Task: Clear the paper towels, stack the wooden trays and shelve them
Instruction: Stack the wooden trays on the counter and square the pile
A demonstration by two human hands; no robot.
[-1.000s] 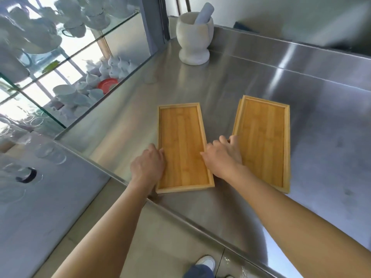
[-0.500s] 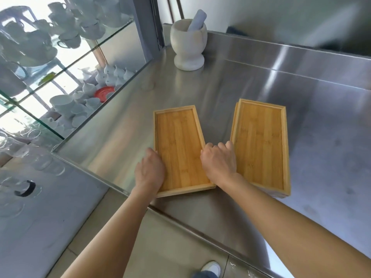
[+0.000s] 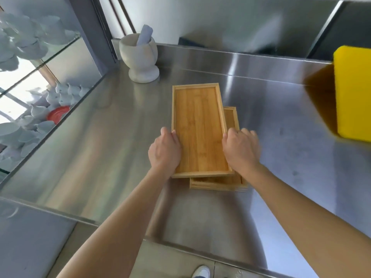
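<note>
Top tray [image 3: 198, 129]: held by both long edges, over the lower tray and skewed to its left; far end reaches well past the other's far end.
Lower tray [image 3: 232, 119]: flat on the worktop [image 3: 281, 157], only its right strip and near end showing.
Left hand [image 3: 165, 151]: clamped on the top tray's left rim near the front corner, fingers curled under.
Right hand [image 3: 242, 150]: gripping the right rim; fingers [image 3: 248, 133] lie over the lower tray's edge.
Step in hand: judged to be stacking, with shelving not yet begun.
Doing it well: square the near ends first, then slide right until the rims line up; lower level, not corner first; keep fingertips out from between the rims.
Risk: skewed stack likely to slip once lifted.
Paper towels: none in view.
Further out: stone mortar with pestle [image 3: 139, 57] at the back left, yellow block [image 3: 353, 93] at the right edge, white cups [image 3: 60, 95] behind glass on the left.
Writing, brands: none readable anywhere.
</note>
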